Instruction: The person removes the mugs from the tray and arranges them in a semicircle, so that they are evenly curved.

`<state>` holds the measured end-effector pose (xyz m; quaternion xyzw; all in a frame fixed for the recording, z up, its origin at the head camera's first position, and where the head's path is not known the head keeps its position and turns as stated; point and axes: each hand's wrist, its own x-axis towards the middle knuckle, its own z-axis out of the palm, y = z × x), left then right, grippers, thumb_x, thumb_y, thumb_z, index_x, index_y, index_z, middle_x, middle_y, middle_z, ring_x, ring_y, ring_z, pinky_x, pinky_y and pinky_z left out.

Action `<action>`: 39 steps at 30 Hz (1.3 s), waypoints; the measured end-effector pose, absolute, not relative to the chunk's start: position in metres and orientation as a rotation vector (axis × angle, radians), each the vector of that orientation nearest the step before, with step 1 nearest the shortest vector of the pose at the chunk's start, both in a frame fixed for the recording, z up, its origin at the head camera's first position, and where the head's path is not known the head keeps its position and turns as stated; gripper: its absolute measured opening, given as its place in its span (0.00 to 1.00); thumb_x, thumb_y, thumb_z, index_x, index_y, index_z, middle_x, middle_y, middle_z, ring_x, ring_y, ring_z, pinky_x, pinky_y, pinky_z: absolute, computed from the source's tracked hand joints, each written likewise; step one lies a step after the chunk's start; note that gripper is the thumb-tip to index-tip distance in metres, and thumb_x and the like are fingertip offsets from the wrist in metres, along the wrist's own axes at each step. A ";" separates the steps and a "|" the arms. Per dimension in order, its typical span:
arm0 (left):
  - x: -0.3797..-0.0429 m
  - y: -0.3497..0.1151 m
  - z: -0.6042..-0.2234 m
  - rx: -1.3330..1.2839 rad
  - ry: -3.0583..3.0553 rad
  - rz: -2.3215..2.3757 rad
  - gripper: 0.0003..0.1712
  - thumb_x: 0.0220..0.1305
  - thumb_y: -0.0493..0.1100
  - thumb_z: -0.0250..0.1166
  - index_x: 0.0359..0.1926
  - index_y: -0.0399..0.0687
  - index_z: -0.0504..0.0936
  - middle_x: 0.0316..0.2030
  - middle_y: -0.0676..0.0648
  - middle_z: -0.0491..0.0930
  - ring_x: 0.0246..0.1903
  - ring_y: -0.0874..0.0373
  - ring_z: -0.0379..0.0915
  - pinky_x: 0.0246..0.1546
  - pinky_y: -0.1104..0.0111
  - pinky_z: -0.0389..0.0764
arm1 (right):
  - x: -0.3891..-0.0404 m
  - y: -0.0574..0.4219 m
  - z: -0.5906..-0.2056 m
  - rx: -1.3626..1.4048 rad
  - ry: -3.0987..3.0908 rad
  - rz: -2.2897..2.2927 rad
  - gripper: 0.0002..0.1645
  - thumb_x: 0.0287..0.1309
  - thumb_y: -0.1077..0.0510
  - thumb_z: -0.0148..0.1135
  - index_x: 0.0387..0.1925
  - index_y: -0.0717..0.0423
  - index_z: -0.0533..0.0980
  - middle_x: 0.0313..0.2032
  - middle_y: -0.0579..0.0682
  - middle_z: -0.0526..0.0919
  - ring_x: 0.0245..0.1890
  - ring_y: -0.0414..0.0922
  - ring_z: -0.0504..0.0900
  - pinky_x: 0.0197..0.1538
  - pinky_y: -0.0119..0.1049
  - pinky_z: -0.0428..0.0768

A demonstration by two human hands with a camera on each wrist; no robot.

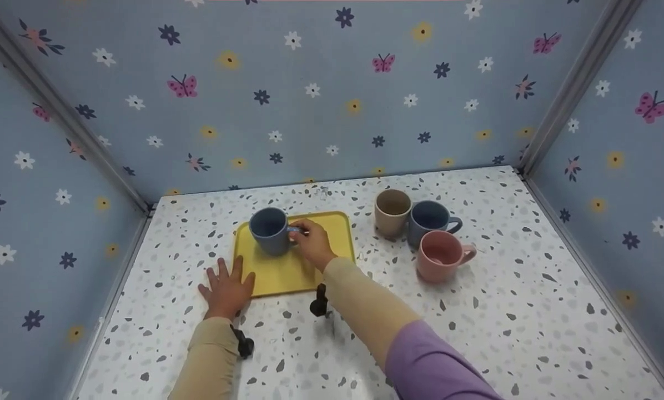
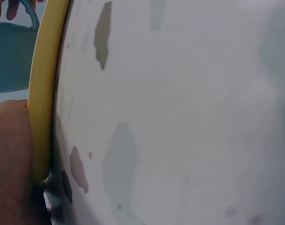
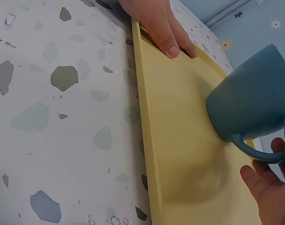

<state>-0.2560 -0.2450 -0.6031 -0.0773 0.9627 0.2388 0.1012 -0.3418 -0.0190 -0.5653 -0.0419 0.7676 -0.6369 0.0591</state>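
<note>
A blue mug (image 1: pixel 270 238) is over the left back part of a yellow tray (image 1: pixel 287 280). My right hand (image 1: pixel 312 243) pinches its handle from the right, thumb and fingers curled about it. In the right wrist view the mug (image 3: pixel 250 96) looks upright relative to the tray, with a shadow on the tray's surface (image 3: pixel 180 122) beside it. My left hand (image 1: pixel 227 290) lies with fingers spread at the tray's front left corner, its thumb over the rim. Seen from the left wrist, the tray's yellow rim (image 2: pixel 44 89) runs beside that hand (image 2: pixel 11 159).
To the right of the tray a brown mug (image 1: pixel 392 216), a second blue mug (image 1: pixel 426 225) and a pink mug (image 1: pixel 438 261) stand close together on the speckled white table (image 1: pixel 509 333). Flower-patterned blue panels (image 1: pixel 332 100) enclose the back and both sides.
</note>
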 end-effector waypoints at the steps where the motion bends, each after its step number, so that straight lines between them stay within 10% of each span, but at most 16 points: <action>1: -0.256 -0.245 -0.603 -0.228 2.844 0.709 0.41 0.78 0.63 0.40 0.82 0.51 0.43 0.78 0.31 0.26 0.74 0.27 0.15 0.63 0.28 0.20 | -0.341 -0.019 -0.565 -0.127 2.328 -1.931 0.10 0.69 0.61 0.63 0.49 0.56 0.83 0.46 0.48 0.85 0.48 0.41 0.80 0.50 0.34 0.82; 39: -0.264 -0.248 -0.614 -0.239 2.830 0.605 0.43 0.77 0.67 0.37 0.82 0.53 0.39 0.77 0.31 0.22 0.73 0.26 0.13 0.62 0.27 0.20 | -0.329 0.038 -0.570 -0.226 2.307 -1.950 0.10 0.68 0.66 0.62 0.47 0.64 0.84 0.41 0.53 0.87 0.41 0.43 0.84 0.48 0.41 0.84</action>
